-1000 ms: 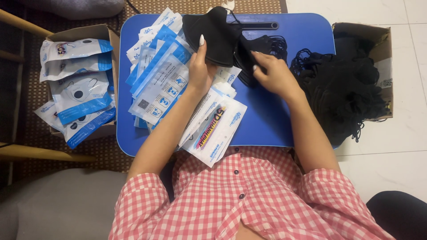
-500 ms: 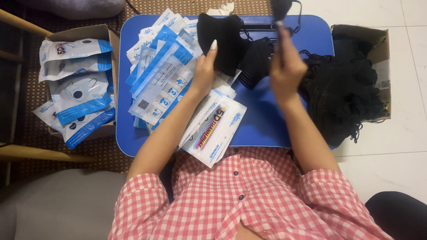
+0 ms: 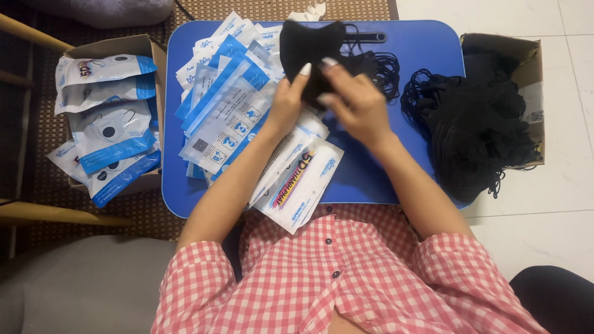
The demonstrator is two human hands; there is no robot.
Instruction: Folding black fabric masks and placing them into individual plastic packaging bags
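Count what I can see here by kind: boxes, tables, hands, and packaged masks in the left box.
Cardboard boxes: 2, left box and right box
Blue table: 1
Hands: 2, left hand and right hand, both on a black mask
Packaged masks in the left box: about 5
Total: about 10

Home packing spot: lap table (image 3: 427, 49), woven mat (image 3: 49, 130).

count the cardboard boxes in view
2. One cardboard box lies left of the blue table, full of packaged masks; the other box lies right of it with loose black masks.
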